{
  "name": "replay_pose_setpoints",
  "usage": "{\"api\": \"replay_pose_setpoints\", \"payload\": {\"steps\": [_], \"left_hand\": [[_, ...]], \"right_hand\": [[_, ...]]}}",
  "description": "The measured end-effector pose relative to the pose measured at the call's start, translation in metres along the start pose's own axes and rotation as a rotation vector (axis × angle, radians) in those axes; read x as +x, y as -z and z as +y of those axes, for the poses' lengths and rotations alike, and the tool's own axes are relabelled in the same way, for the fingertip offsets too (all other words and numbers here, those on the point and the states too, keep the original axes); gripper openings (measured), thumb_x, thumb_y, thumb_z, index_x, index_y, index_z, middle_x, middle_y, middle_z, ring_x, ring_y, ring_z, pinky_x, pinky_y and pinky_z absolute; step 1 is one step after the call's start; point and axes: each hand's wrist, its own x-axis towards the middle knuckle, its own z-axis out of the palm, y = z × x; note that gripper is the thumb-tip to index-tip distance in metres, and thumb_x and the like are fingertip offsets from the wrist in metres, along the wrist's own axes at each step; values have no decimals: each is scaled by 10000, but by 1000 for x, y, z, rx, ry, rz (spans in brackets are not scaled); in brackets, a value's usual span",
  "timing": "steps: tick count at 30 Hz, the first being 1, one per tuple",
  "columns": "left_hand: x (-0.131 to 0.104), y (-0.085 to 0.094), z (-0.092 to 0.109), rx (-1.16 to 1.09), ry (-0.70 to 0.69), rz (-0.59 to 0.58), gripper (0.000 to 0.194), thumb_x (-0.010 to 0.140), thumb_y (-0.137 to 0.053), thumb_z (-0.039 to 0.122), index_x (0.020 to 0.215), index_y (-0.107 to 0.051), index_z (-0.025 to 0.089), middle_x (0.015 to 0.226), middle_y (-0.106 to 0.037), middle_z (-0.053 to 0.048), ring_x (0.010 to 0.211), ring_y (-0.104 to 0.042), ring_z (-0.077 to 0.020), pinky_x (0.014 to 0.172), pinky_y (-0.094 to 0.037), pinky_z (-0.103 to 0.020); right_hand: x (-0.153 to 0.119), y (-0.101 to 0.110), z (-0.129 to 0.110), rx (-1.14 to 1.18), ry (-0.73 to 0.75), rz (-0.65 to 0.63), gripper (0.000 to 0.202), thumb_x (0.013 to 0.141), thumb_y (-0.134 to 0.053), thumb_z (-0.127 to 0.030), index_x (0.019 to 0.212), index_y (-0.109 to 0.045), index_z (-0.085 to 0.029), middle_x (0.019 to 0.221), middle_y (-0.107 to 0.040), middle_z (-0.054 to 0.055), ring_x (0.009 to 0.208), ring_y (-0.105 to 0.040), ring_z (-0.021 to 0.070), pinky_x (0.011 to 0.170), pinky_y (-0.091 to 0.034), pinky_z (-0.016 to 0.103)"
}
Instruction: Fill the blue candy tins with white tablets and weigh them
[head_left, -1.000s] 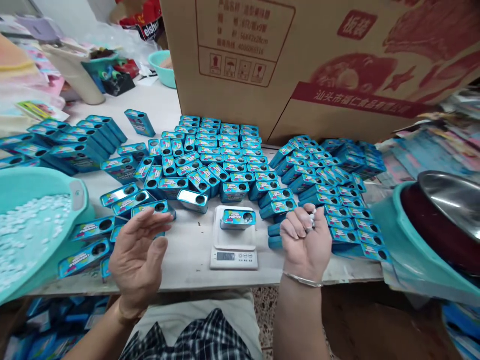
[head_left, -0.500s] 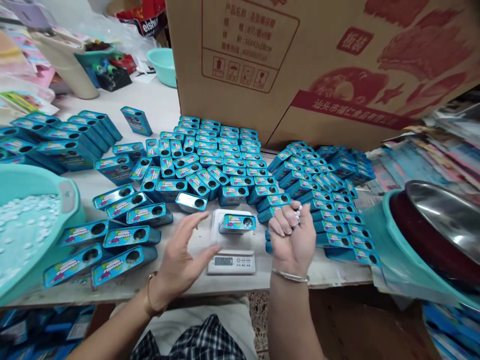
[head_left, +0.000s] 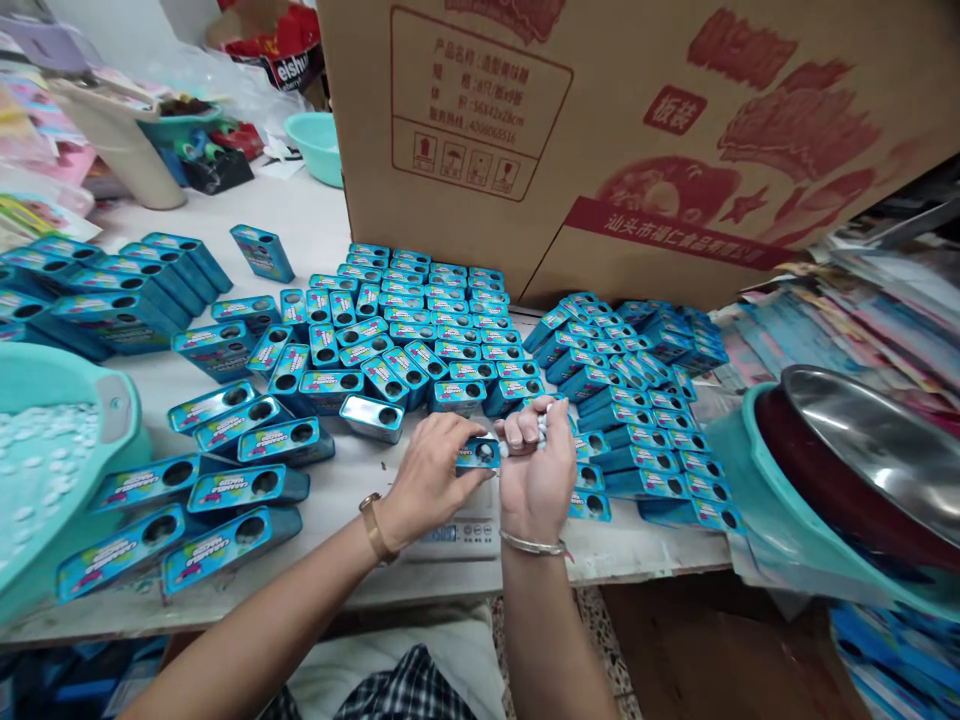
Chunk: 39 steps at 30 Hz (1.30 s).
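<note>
My left hand (head_left: 429, 470) grips a blue tin (head_left: 474, 453) with a round opening, over the small white scale (head_left: 463, 537). Close beside the tin's opening, my right hand (head_left: 536, 460) is curled, palm up, around small white candies (head_left: 546, 425). White candies show inside the tin's opening. My left hand hides part of the scale, and its display is partly in view. Rows of similar blue tins (head_left: 330, 383) stand behind both hands, and one tin with a pale top (head_left: 371, 413) is near my left fingers.
At the left is a turquoise basin (head_left: 124, 400) of white candies. A big cardboard box (head_left: 555, 130) stands at the back. More blue tins (head_left: 637, 440) line the right. Nested bowls (head_left: 862, 430) sit at the right edge, beside stacked printed sheets (head_left: 825, 320).
My left hand has moved right and closed on the tin on the scale. My right hand has come left to the tin's opening, still holding candies. The camera view has shifted slightly.
</note>
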Motion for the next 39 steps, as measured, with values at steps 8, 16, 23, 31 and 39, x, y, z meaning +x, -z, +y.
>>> {"api": "replay_pose_setpoints", "payload": {"steps": [8, 16, 23, 31, 39], "left_hand": [[-5, 7, 0, -24, 11, 6, 454, 787, -708, 288, 1205, -546, 216, 1136, -583, -83, 1070, -527, -252, 923, -442, -422], [-63, 54, -4, -1, 180, 320, 448, 854, -646, 277, 1278, -505, 241, 1249, -558, -71, 1169, -521, -236, 1033, -422, -437], [-94, 56, -6, -61, 245, 388, 388, 857, -638, 245, 1234, -546, 259, 1199, -569, -49, 1092, -560, -207, 952, -480, -368], [-91, 44, -7, -21, 212, 310, 415, 861, -632, 265, 1261, -517, 262, 1213, -552, -51, 1078, -562, -204, 925, -489, -361], [-50, 33, 7, 82, 31, 176, 572, 863, -618, 267, 1387, -388, 263, 1359, -470, -86, 1285, -431, -245, 1098, -379, -425]], "right_hand": [[11, 13, -17, 286, -171, -53, 244, 964, -439, -337, 780, -500, -187, 530, -280, -102, 393, -245, 47, 377, -216, 166], [6, 53, -66, 390, -144, -66, 305, 1001, -305, -318, 788, -476, -184, 535, -287, -91, 400, -278, 58, 383, -256, 176], [1, 63, -64, 396, -188, -82, 180, 947, -466, -277, 793, -479, -185, 539, -282, -100, 408, -281, 58, 386, -260, 173], [-3, 61, -56, 414, -217, -94, 217, 970, -412, -289, 791, -475, -183, 539, -295, -99, 406, -283, 52, 385, -254, 162], [-4, 61, -50, 463, -270, -69, 305, 1004, -287, -298, 804, -479, -172, 546, -279, -91, 410, -283, 54, 392, -248, 168]]}}
